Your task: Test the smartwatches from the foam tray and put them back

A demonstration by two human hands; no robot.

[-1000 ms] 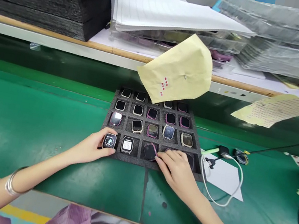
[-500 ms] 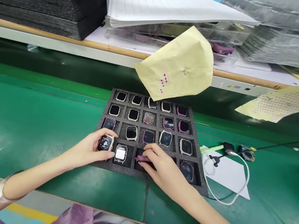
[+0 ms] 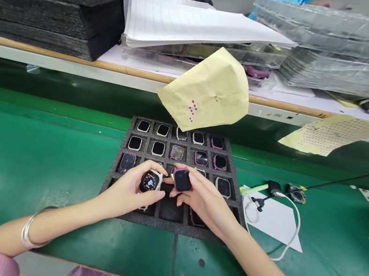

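Observation:
My left hand [image 3: 136,185] is closed around a silver smartwatch [image 3: 150,181], whose screen is lit with a dial. Close beside it, my right hand [image 3: 200,197] grips a purple smartwatch [image 3: 182,180] with a dark screen, tilted toward me. Both are held just above a dark foam tray [image 3: 151,221] divided into square compartments. Several silver and purple watches sit in its cells, among them a purple watch [image 3: 128,162] at the left and a silver watch [image 3: 223,187] at the right. My hands and forearms hide part of the two nearest rows.
A white cable [image 3: 298,229] and a white sheet [image 3: 279,216] lie right of the tray. Above, a shelf edge [image 3: 125,70] carries black foam stacks [image 3: 38,12], papers [image 3: 190,25] and clear plastic trays [image 3: 346,47]. A yellow paper [image 3: 209,95] hangs over the tray's far edge.
My right hand has lifted the purple watch out of its front-row cell and turned it screen up. My left hand, still holding the silver watch, has moved right toward it.

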